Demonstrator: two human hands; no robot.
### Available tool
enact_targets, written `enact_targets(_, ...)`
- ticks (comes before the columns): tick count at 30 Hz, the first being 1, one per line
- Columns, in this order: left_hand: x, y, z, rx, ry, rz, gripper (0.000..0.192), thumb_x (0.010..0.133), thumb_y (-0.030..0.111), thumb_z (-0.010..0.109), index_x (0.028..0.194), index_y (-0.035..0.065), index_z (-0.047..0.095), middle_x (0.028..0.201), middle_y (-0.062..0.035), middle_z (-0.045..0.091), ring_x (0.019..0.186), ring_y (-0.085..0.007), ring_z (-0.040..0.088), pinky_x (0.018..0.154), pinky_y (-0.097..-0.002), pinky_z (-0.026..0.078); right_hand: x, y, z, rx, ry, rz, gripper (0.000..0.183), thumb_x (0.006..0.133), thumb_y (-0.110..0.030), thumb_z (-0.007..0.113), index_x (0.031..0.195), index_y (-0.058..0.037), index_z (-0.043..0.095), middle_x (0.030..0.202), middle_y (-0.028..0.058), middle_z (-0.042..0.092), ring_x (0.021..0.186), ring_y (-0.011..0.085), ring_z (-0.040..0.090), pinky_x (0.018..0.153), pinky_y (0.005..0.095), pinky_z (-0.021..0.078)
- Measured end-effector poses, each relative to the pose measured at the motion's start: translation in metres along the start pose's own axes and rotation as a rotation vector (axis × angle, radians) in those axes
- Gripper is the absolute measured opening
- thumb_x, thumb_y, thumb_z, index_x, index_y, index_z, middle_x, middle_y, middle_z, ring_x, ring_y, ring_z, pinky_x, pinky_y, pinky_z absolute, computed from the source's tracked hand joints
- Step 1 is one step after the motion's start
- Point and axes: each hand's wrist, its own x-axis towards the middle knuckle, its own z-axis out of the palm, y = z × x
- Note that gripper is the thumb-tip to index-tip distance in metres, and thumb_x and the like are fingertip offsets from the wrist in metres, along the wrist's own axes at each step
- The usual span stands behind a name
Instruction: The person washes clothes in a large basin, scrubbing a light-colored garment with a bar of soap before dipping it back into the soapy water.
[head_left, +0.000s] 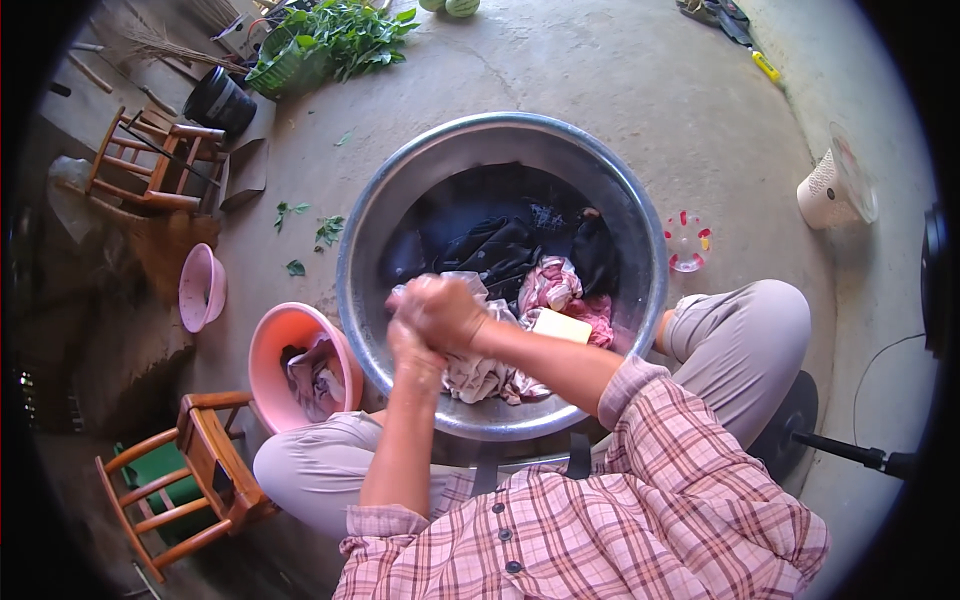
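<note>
A large round metal basin (506, 426) stands between my knees, with dark wet cloth (487, 251) in its far part. My left hand (411, 341) and my right hand (442, 307) press together over the basin's near left side, both closed on a pale wet cloth (476, 375) that bunches beneath and beside them. How much of it lies between the palms is hidden, and the hands are somewhat blurred. Right of them rests a pale yellow block (562, 326), seemingly soap, against a crumpled pink and white cloth (551, 285).
A pink plastic basin (262, 352) holding cloth stands left of the metal one; a smaller pink basin (202, 289) is beyond it. Wooden chairs (202, 450) stand at left. A green basket of leafy stems (281, 67) is at the far left, a white bin (829, 191) by the right wall.
</note>
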Motion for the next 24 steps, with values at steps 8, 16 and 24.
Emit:
enact_targets(8,-0.001,-0.003,-0.039,0.044,-1.022,0.641,0.035,0.098,0.028,0.042,0.124,0.0056,0.051,0.118,-0.0071,0.055,0.114,-0.0151,0.049,0.098,-0.0295,0.041,-0.010,-0.057,0.006,0.168,0.281,-0.155,0.023,0.081,-0.024,0.064,0.068,-0.0057,0.059,0.066,0.0130,0.062,0.065,0.0298,0.065,0.058,0.0391,0.0515)
enact_targets(16,-0.040,0.007,0.036,0.204,-0.095,-0.254,0.044,0.096,0.035,0.051,0.126,0.0026,0.055,0.120,-0.0107,0.062,0.104,-0.0257,0.063,0.095,-0.0386,0.050,0.010,0.056,-0.003,-0.101,0.116,0.118,0.035,0.091,-0.034,0.058,0.070,-0.0073,0.063,0.069,0.0120,0.065,0.066,0.0304,0.066,0.059,0.0395,0.0529)
enact_targets(24,-0.041,0.046,0.029,0.639,-0.202,0.025,0.032,0.086,0.012,0.066,0.114,-0.0028,0.062,0.103,-0.0090,0.067,0.089,-0.0199,0.066,0.081,-0.0322,0.053,0.032,0.071,-0.029,1.300,-0.502,0.563,0.063,0.083,-0.043,0.073,0.125,-0.0006,0.051,0.116,0.0111,0.058,0.110,0.0178,0.053,0.095,0.0301,0.0427)
